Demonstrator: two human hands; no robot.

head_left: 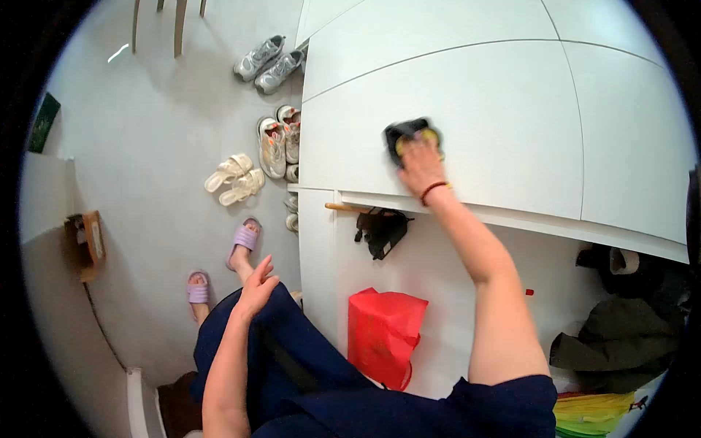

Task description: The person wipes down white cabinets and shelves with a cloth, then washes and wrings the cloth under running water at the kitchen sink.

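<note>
My right hand (422, 166) presses a dark cloth (400, 139) with yellow patches flat against the white cabinet door (496, 109). Motion blurs the cloth and the fingertips, and the palm hides part of it. A dark red bracelet (434, 191) circles that wrist. On the other side, my left hand (258, 287) hangs in the air near my navy clothing (307, 358), its fingers stretched out and nothing in them.
Below the door, an open niche has a red bag (385, 332), a black item (383, 230) and dark clothing (621, 336). Grey sneakers (269, 64), other sneakers (272, 148) and cream sandals (235, 178) lie along the cabinet. Chair legs (179, 28) stand at the top left.
</note>
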